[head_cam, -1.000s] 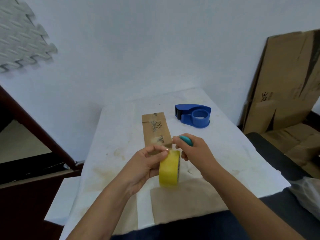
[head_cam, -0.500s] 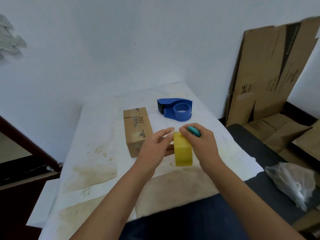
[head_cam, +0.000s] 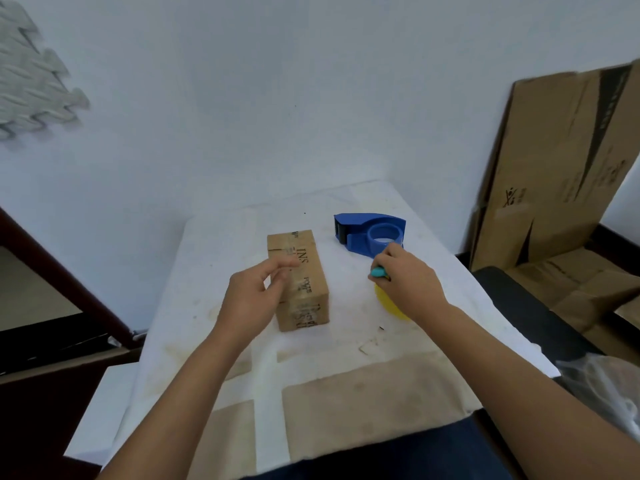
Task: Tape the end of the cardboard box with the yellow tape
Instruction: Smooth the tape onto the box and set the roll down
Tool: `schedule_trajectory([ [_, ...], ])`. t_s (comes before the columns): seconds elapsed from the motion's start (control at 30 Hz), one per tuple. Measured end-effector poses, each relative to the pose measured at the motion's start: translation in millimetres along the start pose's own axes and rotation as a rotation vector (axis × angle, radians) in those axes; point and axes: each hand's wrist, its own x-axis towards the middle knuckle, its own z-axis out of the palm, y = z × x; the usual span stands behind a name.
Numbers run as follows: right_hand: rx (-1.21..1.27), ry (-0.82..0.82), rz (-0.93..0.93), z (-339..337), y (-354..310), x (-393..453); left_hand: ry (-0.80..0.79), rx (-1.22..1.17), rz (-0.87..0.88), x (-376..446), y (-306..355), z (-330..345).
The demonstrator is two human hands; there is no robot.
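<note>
Here, in the head view, the cardboard box (head_cam: pixel 298 278) lies lengthwise near the middle of the bench (head_cam: pixel 214 306), its near end face turned toward the person and showing no yellow strip that I can make out. The left hand (head_cam: pixel 254 299) hovers at the box's left side, fingers (head_cam: pixel 284 266) spread and released, close to the top but not clearly touching. The right hand (head_cam: pixel 407 284) is toward the right edge of the bench, clenched around a small teal object (head_cam: pixel 377 271), and it covers most of the yellow tape (head_cam: pixel 389 304), which sits on the bench beneath it; whether it also grips the roll I cannot tell. A blue tape dispenser (head_cam: pixel 370 233) stands toward the far right corner. The box looks light and fairly stiff, so it would likely slide unless held down by its top or long sides; the roll is rigid and best taken by its outer rim, with the sticky free end kept off the fingers. Half a second ago both hands held the roll together in front of the box; now the hands have parted, the roll is down at the right, and the left hand has gone to the box.
</note>
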Motion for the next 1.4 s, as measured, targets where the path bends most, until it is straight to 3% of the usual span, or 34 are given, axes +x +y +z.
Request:
schedule_trajectory([
  [0.17, 0.093, -0.072, 0.050, 15, -5, 2, -0.159, 0.092, 0.125, 0, -19, 2],
  [0.33, 0.490, 0.268, 0.140, 5, -14, -3, -0.194, 0.133, 0.228, 0, -32, 4],
  [0.43, 0.643, 0.189, 0.141, 1, -36, -8, -0.161, 0.206, 0.301, 2, -37, 6],
  [0.57, 0.666, 0.032, 0.070, 15, -64, -6, -0.065, 0.243, 0.430, 5, -37, 13],
  [0.7, 0.759, -0.039, 0.137, 28, -75, -2, -0.049, 0.245, 0.495, 13, -47, 19],
  [1.07, 0.912, -0.017, 0.224, 42, -79, -3, -0.021, 0.366, 0.717, 26, -71, 28],
  [1.4, 0.920, -0.004, 0.230, 44, -80, -3, -0.006, 0.477, 0.777, 23, -79, 31],
])
